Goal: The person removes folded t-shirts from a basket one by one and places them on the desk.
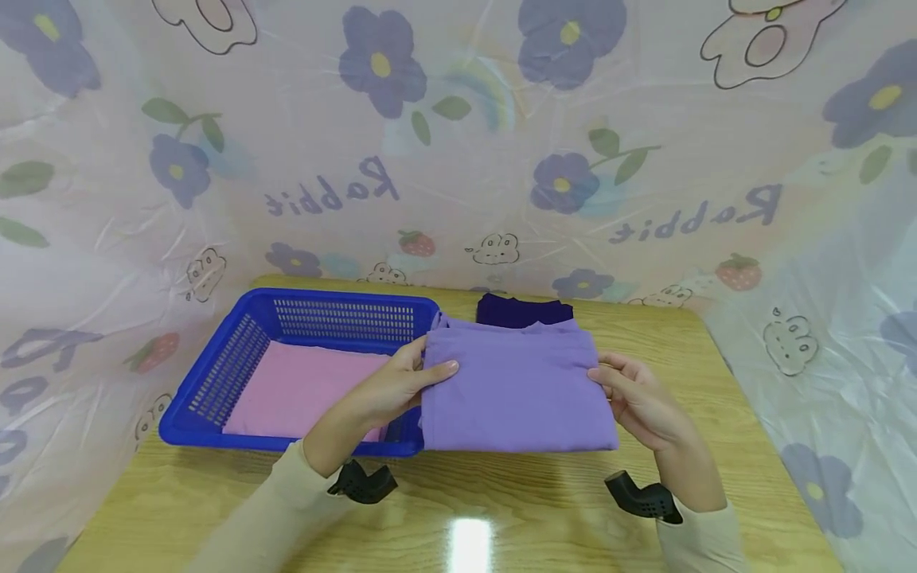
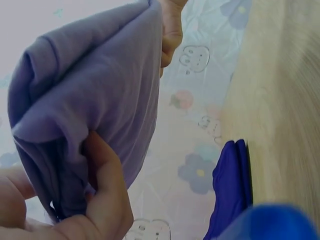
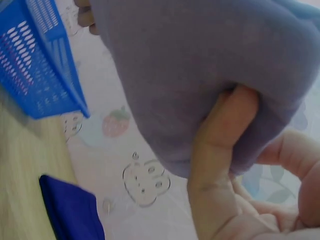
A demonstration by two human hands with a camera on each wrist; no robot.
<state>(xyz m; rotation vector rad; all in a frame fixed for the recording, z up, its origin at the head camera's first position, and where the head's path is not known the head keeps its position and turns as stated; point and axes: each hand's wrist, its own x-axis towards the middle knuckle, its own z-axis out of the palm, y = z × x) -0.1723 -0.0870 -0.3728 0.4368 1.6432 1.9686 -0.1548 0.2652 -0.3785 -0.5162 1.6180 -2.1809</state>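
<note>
A folded light purple cloth (image 1: 519, 390), perhaps a garment, is held up above the table between both hands. My left hand (image 1: 397, 382) grips its left edge, thumb on the near face; the left wrist view shows several fabric layers (image 2: 95, 95) between thumb and fingers. At the right edge my right hand (image 1: 641, 398) pinches the cloth, and in the right wrist view a finger presses into the fabric (image 3: 200, 65). Left of the cloth stands a blue plastic basket (image 1: 286, 444) with a folded pink cloth (image 1: 308, 390) lying inside. The purple cloth overlaps the basket's right rim in the head view.
A folded dark navy-purple cloth (image 1: 526, 310) lies at the back of the wooden table (image 1: 544, 509), partly hidden behind the held cloth. A printed curtain (image 1: 458, 159) with flowers and rabbits hangs along the back and sides of the table.
</note>
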